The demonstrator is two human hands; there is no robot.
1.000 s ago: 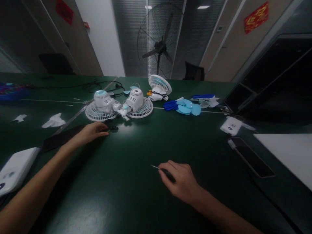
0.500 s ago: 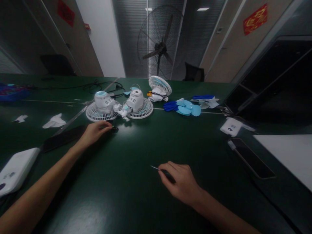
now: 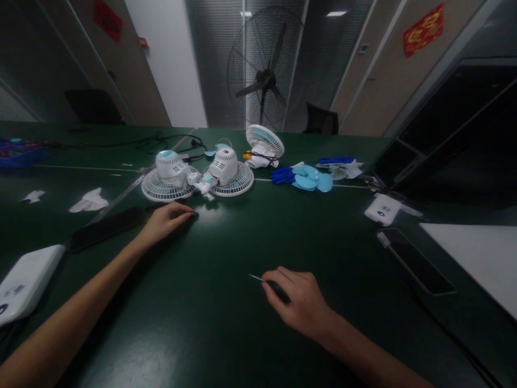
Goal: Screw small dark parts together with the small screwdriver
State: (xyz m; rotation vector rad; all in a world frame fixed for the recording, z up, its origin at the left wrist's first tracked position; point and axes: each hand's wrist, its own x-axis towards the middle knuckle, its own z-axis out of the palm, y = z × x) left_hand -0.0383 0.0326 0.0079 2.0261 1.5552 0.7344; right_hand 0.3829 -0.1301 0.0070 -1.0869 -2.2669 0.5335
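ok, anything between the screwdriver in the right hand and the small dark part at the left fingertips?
Nothing visible: only green tabletop lies between the screwdriver and the small dark part at the left hand.

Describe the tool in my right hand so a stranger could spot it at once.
At the big green table, find the right hand. It holds the tool by a dark, rounded handle. Unlike the flat phone farther right, it has a thin metal shaft pointing left.

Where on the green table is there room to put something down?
Bare table lies between the left hand and the right hand with its screwdriver, and between that hand and the phone. It's crowded around the fans and blue blades.
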